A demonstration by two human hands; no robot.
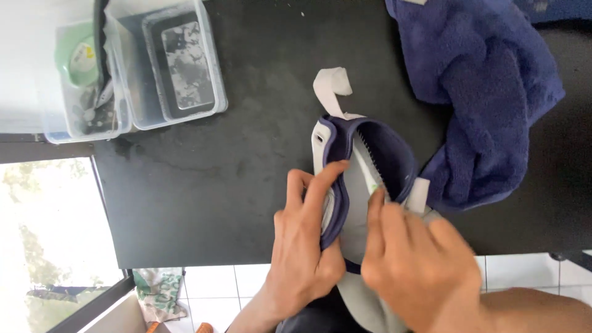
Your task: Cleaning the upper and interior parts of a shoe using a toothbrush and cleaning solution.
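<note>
Both hands clamped on grey-and-navy fabric pouch [361, 179] at counter [234, 154] front edge: left hand [305, 246] pinches navy rim, right hand [413, 259] grips opposite side. Looks soft, light, floppy; best held by stitched rim. Blue towel [481, 86] just beside.

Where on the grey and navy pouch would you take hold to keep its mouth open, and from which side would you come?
Probably the navy-trimmed rim of the pouch, pinched on opposite sides from the near table edge. The left hand already grips the left rim, the right hand the right; the opening gapes between them, edges raised and firm enough to pinch.
</note>
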